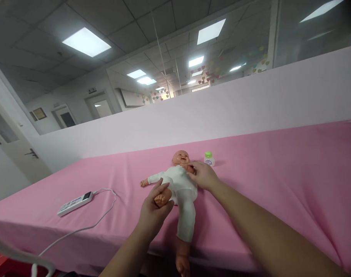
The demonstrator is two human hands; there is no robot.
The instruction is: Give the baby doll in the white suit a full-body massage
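Observation:
A baby doll (181, 182) in a white suit lies on its back on a pink cloth, its head toward the wall. One of its legs is bent up, and my left hand (154, 206) is wrapped round that foot. The other leg stretches toward me, its foot past the table's front edge. My right hand (203, 175) has its fingers closed on the doll's arm at the chest. The doll's other arm lies stretched out to the left.
A small bottle (209, 159) with a green lid stands just beyond my right hand. A white handheld device (75, 204) with a cable (90, 227) lies at the left of the pink-covered table (279, 165). A low white wall runs behind.

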